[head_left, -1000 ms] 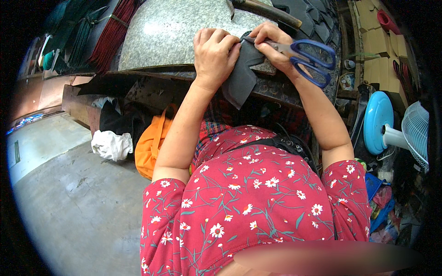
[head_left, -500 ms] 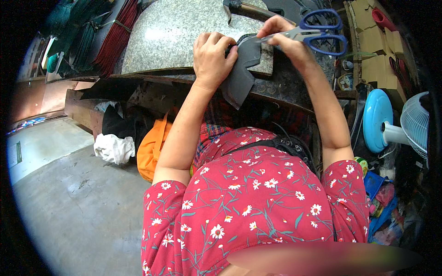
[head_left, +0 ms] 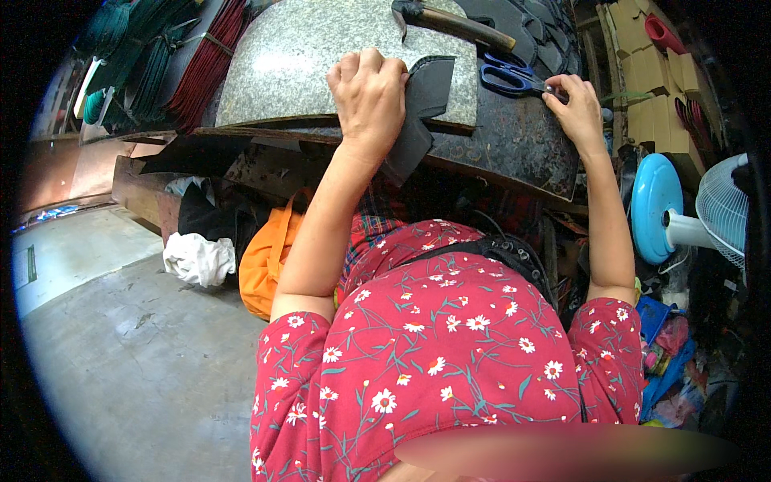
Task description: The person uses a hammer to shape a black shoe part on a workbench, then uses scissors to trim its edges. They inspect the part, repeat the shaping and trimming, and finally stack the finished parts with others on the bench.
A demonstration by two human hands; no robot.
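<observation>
My left hand [head_left: 369, 98] is closed on a dark grey, flat piece of cut material [head_left: 430, 90] with curved edges and a stitched-looking dark rim. The piece hangs past the front edge of a speckled grey stone slab [head_left: 281, 60]. Off to the right, my right hand [head_left: 577, 108] pinches the blade end of a pair of scissors [head_left: 514, 79]. Their blue handles point left and rest on or just above the dark tabletop [head_left: 514, 140].
A hammer [head_left: 462, 26] with a wooden handle lies across the slab's far right. Several dark cut pieces [head_left: 542, 36] are heaped behind the scissors. Bundles of red cords [head_left: 207, 68] lie at the far left. A white fan [head_left: 723, 210] with a blue base stands right.
My right hand has moved right and down from the grey piece to the dark tabletop, with the scissors in it. The left hand still grips the piece, its fingers more curled.
</observation>
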